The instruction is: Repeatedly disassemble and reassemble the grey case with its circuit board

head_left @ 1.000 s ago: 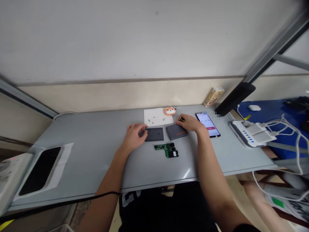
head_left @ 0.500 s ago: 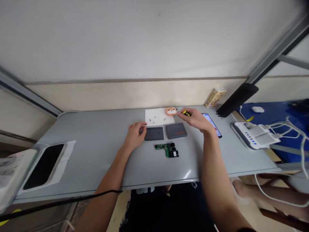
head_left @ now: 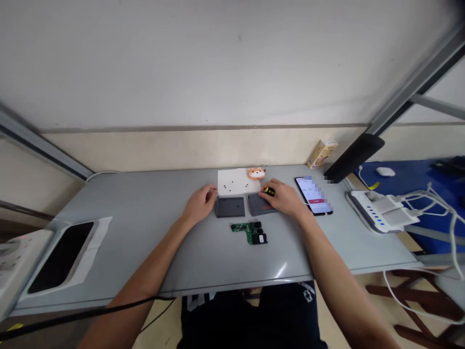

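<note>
My left hand rests on the table with loosely curled fingers, a gap showing between thumb and forefinger. Its fingertips are at the lower left corner of a white paper sheet that bears several tiny black screws. Just right of that hand lies a flat dark grey cover. My right hand is closed around a yellow-and-black screwdriver; its tip is hidden. That hand is over a dark grey case with orange lettering, partly covering it. Nearer me lies a green circuit board with black parts.
An orange animal-faced item sits on the paper's top right corner. To the right are a lit phone, a small carton, a black padded post and a power strip with cables. A dark-screened device lies left.
My right hand has come down and left with the screwdriver, from beside the orange item to over the grey case. My left hand has drawn slightly left, off the cover.
</note>
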The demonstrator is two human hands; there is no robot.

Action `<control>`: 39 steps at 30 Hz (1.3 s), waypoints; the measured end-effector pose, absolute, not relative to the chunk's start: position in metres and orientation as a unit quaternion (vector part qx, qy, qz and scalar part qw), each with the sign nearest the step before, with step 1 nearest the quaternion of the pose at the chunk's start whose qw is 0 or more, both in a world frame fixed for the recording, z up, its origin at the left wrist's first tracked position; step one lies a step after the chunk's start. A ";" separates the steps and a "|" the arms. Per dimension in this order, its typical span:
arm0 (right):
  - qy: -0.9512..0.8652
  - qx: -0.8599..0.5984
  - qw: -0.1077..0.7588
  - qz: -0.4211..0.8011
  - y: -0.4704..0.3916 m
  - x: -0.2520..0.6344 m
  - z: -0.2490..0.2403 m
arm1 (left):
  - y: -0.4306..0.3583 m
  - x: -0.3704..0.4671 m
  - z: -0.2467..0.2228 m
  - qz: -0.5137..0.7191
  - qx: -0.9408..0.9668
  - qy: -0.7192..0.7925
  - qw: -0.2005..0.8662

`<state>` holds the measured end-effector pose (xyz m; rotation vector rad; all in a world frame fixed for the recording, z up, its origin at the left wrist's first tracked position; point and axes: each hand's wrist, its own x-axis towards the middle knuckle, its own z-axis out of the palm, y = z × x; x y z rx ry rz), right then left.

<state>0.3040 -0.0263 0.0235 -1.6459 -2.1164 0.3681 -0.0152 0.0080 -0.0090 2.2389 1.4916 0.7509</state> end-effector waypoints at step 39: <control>-0.767 -0.597 0.183 0.150 0.001 0.294 0.010 | 0.006 -0.030 -0.020 0.191 0.836 0.514 0.033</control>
